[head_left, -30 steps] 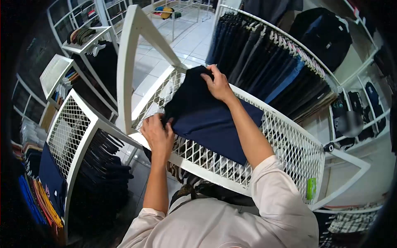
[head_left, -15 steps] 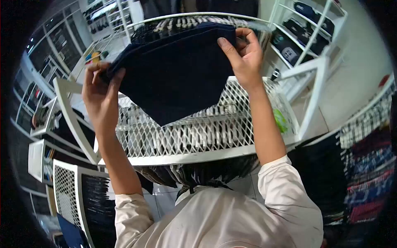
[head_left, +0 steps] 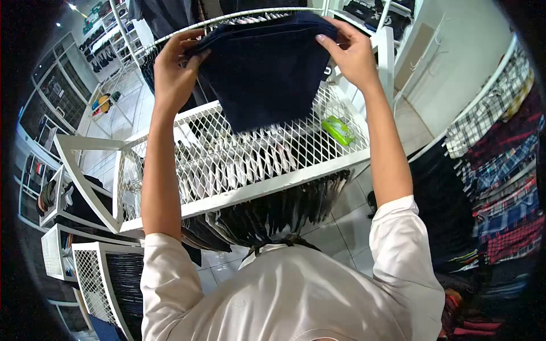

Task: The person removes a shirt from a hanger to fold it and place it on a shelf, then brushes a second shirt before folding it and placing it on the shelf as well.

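A dark navy garment (head_left: 267, 74), folded flat, hangs between my two hands over a white mesh-topped rack. Its kind I cannot make out. My left hand (head_left: 179, 74) pinches the upper left corner, thumb in front and fingers behind. At the upper right corner, my right hand (head_left: 354, 54) grips it the same way. The top edge runs nearly level, and the lower edge hangs just above the mesh. Parts of the fingers on both hands are hidden behind the cloth.
Beneath the white mesh top (head_left: 227, 196), clothes hang closely packed. A green packet (head_left: 338, 131) lies on the mesh at right. Plaid shirts (head_left: 506, 187) hang along the right side. A smaller mesh rack (head_left: 94, 278) stands at lower left, with shelves of folded clothes behind.
Both hands have moved up and away with the garment, which now hangs straighter with its top edge more level. My view has turned, showing more of the rack and green packet.
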Available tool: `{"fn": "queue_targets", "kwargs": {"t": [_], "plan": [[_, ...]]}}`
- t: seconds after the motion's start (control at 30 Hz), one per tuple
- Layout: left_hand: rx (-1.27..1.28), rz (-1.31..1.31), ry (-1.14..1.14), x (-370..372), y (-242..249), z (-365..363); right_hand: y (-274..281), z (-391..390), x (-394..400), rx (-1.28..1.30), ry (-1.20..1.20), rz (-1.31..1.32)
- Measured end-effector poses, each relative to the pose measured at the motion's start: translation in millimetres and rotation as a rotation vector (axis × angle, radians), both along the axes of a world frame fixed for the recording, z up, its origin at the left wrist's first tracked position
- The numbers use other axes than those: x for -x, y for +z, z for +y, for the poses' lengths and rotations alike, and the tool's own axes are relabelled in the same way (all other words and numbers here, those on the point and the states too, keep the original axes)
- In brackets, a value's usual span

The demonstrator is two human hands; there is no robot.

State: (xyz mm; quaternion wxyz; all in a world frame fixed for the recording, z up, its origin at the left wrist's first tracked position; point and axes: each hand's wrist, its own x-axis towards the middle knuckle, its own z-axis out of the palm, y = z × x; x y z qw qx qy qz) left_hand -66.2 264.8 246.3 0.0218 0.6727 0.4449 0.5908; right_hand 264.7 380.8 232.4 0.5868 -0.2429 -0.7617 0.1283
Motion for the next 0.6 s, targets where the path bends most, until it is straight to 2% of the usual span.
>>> {"fn": "queue_targets", "kwargs": {"t": [0.07, 0.1, 0.13, 0.2, 0.33, 0.37, 0.4, 0.43, 0.47, 0.53, 0.57, 0.6], "plan": [[-0.172, 0.126, 0.043, -12, -8, -22, 1, -47, -7, -0.053, -0.11, 0.003], [-0.153, 0.147, 0.046, -20, -17, -37, -9, -57, -18, -0.011, -0.125, -0.05], [-0.127, 0.171, 0.046, -28, -30, -57, -24, -74, -26, -0.099, -0.25, -0.147], [-0.088, 0.257, 0.112, -39, -77, -86, -60, -111, -34, 0.089, -0.239, -0.222], [0.384, 0.372, 0.043, -61, -172, -140, -154, -166, -52, 0.503, -0.125, -0.593], [0.455, 0.358, -0.016, -64, -183, -147, -183, -172, -60, 0.5, -0.062, -0.624], [0.524, 0.341, -0.073, -66, -190, -153, -182, -184, -58, 0.416, -0.109, -0.607], [0.432, 0.342, -0.041, -67, -194, -155, -188, -190, -60, 0.427, -0.093, -0.511], [0.444, 0.339, -0.038, -68, -196, -156, -192, -193, -62, 0.438, -0.078, -0.414], [0.475, 0.111, 0.015, -69, -197, -153, -191, -197, -54, 0.605, -0.173, -0.234], [0.477, 0.051, 0.08, -72, -201, -148, -205, -193, -45, 0.654, -0.278, -0.079], [0.477, 0.051, 0.079, -77, -200, -144, -207, -190, -41, 0.655, -0.278, -0.079]]}}
